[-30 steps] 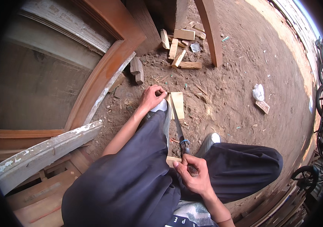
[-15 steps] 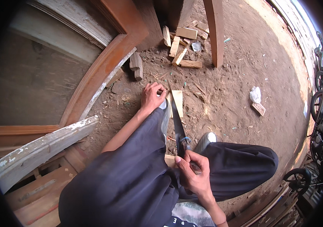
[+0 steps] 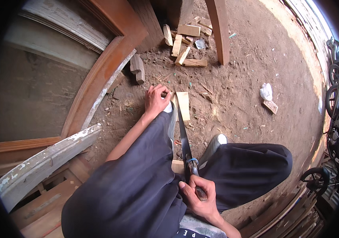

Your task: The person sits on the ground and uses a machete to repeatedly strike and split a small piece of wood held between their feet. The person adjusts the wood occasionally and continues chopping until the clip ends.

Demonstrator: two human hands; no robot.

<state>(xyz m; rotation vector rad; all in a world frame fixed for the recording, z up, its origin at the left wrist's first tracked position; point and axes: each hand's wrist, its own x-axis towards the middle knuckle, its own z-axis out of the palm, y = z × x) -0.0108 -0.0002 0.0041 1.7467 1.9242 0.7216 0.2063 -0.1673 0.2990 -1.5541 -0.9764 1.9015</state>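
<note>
My right hand (image 3: 200, 196) is wrapped round the dark handle of a handsaw (image 3: 185, 143), with blue string tied where the blade meets the handle. The long, tapering blade points away from me, between my legs. Its far end lies against a pale wooden board (image 3: 183, 106) low over the ground; the teeth are too small to make out. At the board's far left corner, my left hand (image 3: 156, 101) has its fingers curled, with thumb and forefinger pinched on the edge. A light-coloured shoe (image 3: 167, 106) sits right beside that hand, partly hidden by my trouser leg.
Several wood offcuts (image 3: 188, 31) lie heaped beside a wooden post (image 3: 218, 33). Left of me stand a large brown wooden frame (image 3: 92, 85) and a plank with peeling paint (image 3: 50, 158). A white plastic bag (image 3: 266, 92) rests on the dirt, and motorbikes (image 3: 338, 115) line the right.
My right hand has drawn the handsaw back toward me, with its blade still at the board. My left hand stays at the board's corner. The whole view has shifted slightly.
</note>
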